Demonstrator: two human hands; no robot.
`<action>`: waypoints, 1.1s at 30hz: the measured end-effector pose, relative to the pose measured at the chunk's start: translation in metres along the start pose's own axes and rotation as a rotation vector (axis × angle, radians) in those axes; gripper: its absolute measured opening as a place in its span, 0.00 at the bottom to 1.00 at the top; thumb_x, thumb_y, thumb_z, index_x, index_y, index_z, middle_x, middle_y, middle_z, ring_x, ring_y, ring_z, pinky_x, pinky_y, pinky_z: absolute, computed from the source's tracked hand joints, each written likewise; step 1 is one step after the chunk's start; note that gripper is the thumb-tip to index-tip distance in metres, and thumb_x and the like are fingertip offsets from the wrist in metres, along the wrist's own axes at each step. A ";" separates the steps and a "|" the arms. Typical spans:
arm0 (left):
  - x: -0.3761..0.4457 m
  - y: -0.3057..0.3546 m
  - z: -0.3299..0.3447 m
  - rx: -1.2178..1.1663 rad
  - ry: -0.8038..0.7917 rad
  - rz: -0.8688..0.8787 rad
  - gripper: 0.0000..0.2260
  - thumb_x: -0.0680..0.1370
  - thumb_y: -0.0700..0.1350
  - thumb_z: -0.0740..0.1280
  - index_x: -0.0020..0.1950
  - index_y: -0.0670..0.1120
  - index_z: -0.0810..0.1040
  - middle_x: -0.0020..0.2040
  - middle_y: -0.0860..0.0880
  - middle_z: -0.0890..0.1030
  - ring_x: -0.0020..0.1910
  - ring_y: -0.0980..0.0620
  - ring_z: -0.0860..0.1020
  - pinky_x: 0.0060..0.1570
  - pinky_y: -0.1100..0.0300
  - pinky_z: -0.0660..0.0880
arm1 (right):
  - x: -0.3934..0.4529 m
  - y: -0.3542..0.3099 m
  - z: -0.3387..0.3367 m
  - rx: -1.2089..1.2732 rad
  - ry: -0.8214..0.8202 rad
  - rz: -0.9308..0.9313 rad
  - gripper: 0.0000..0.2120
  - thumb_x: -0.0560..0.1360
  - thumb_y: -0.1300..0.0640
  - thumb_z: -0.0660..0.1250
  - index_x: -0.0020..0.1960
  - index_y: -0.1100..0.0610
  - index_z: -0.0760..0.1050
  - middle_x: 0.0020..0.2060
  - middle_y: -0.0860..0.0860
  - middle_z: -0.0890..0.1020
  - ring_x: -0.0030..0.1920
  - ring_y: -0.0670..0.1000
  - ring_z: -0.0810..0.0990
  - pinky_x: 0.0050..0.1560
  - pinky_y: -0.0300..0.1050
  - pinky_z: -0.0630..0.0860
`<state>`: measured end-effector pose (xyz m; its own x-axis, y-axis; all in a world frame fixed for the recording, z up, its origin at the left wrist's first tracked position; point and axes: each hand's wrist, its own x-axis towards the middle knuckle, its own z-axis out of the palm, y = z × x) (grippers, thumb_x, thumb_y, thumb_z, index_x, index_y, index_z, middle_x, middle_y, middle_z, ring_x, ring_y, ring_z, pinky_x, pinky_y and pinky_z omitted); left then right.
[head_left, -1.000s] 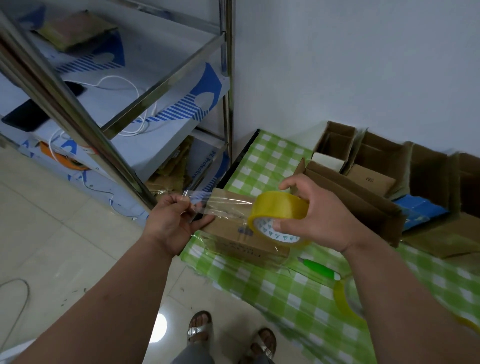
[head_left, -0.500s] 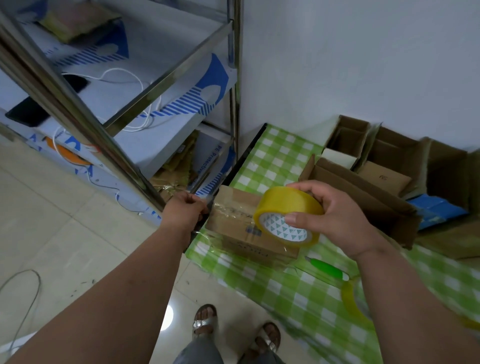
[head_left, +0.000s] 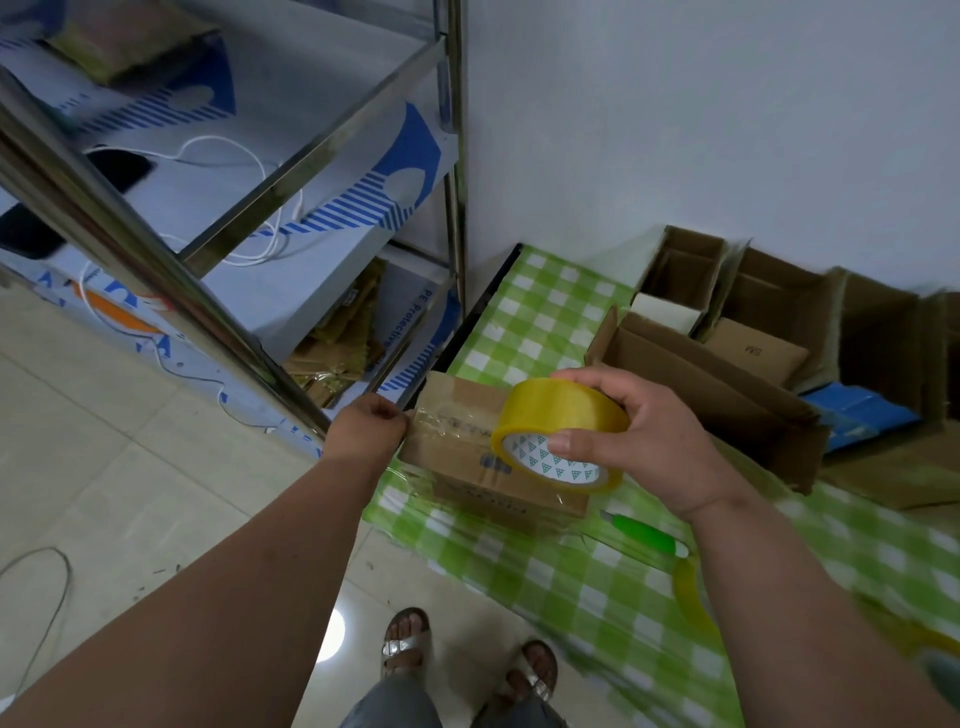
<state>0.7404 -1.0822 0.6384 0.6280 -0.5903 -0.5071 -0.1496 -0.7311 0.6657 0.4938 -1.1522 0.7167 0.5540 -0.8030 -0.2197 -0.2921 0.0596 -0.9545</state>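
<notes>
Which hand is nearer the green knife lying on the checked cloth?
Right. The right hand, gripping the tape roll, is just beyond the green knife; the left hand pinches the tape strip at the cardboard box's far left end.

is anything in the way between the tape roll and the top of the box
Nothing visible. The right hand holds the tape roll over the cardboard box, the left hand pinches the strip at its left edge, and the green cutter lies clear beside it.
</notes>
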 end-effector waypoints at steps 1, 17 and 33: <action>-0.001 -0.001 0.001 -0.005 -0.009 0.006 0.02 0.80 0.45 0.66 0.48 0.49 0.78 0.50 0.45 0.81 0.48 0.45 0.78 0.53 0.51 0.78 | 0.000 0.000 0.000 0.002 -0.002 0.001 0.24 0.57 0.47 0.80 0.52 0.34 0.81 0.55 0.41 0.82 0.52 0.42 0.81 0.46 0.38 0.80; -0.027 0.001 0.017 0.621 -0.293 0.716 0.33 0.77 0.63 0.39 0.79 0.50 0.42 0.79 0.55 0.40 0.77 0.53 0.33 0.75 0.54 0.33 | -0.001 0.013 -0.002 0.004 0.021 0.063 0.25 0.60 0.35 0.75 0.54 0.44 0.78 0.44 0.42 0.85 0.45 0.42 0.84 0.39 0.34 0.78; -0.016 0.000 0.022 1.002 -0.309 0.641 0.59 0.58 0.82 0.59 0.63 0.59 0.16 0.64 0.63 0.17 0.63 0.59 0.15 0.68 0.47 0.25 | -0.002 0.021 -0.016 -0.073 0.065 -0.025 0.20 0.75 0.50 0.71 0.37 0.65 0.69 0.27 0.46 0.69 0.28 0.42 0.68 0.29 0.33 0.65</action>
<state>0.7133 -1.0799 0.6342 0.0383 -0.8961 -0.4421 -0.9706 -0.1385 0.1968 0.4742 -1.1592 0.7001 0.5110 -0.8406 -0.1798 -0.3361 -0.0029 -0.9418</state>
